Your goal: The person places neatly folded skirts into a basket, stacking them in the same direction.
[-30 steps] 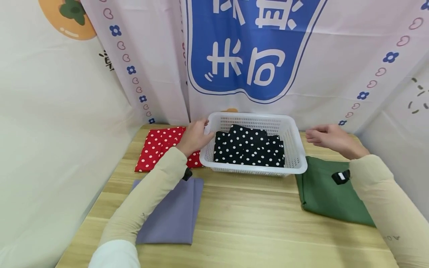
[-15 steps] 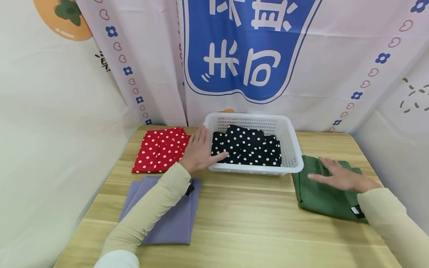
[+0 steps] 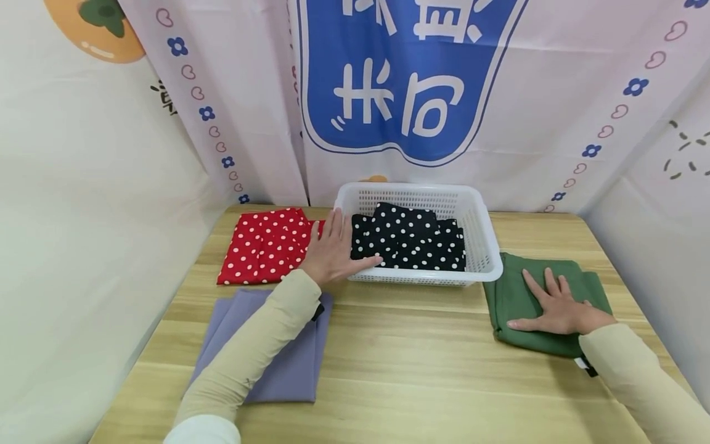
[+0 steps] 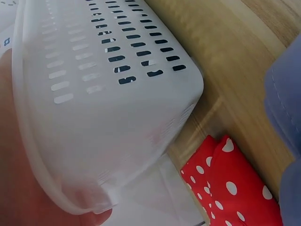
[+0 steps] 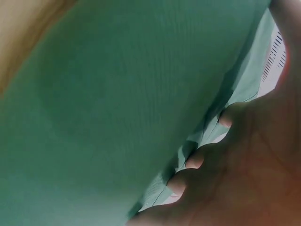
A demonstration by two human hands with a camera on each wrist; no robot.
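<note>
A white plastic basket [image 3: 482,246] stands at the back middle of the table and holds folded black polka-dot cloth [image 3: 407,237]. My left hand [image 3: 330,253] lies over the basket's left front corner, its fingers extended and the thumb stretched along the front rim. In the left wrist view, skin shows against the outer side of the basket rim [image 4: 35,160]. My right hand [image 3: 561,313] rests on a folded green cloth [image 3: 516,283] right of the basket, fingers spread. The right wrist view shows its fingertips touching the green fabric [image 5: 131,94].
Left of the basket lies a folded red polka-dot cloth [image 3: 266,246]. Nearer, a folded purple-grey cloth [image 3: 291,370] sits partly under my left forearm. All rest on a wooden table [image 3: 410,357], with a printed curtain [image 3: 410,80] hanging behind.
My right hand has come down and nearer from beside the basket onto the green cloth, its fingers spreading. The left hand has shifted from the basket's left rim to its front corner and straightened.
</note>
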